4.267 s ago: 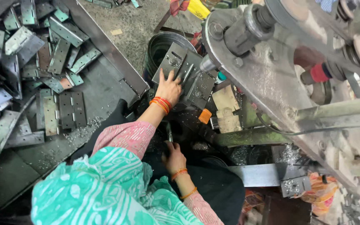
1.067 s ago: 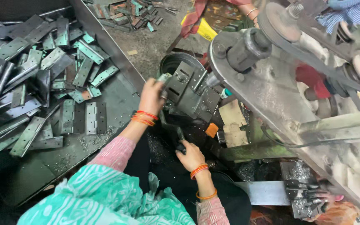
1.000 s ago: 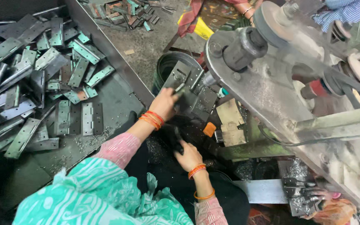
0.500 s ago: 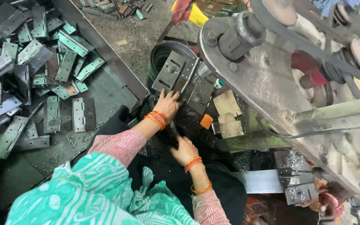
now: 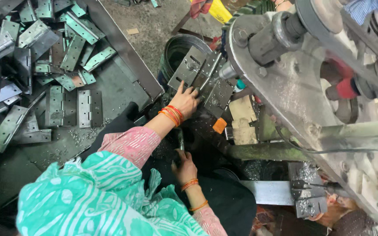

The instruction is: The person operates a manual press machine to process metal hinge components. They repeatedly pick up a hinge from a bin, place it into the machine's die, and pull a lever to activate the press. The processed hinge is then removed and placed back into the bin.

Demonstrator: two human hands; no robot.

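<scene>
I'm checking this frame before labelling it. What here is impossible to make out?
Head view, the only one:
- Left hand: its palm covers the spot it presses on the metal hinge plates.
- Right hand: the dark lever it grips runs down into shadow.
- Machine: cut off by the right edge.
- Hinge pile: cut off at left.

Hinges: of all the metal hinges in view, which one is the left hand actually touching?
The open hinge at the machine, under the left hand. The others lie loose in the tray to the left, away from either hand.
</scene>
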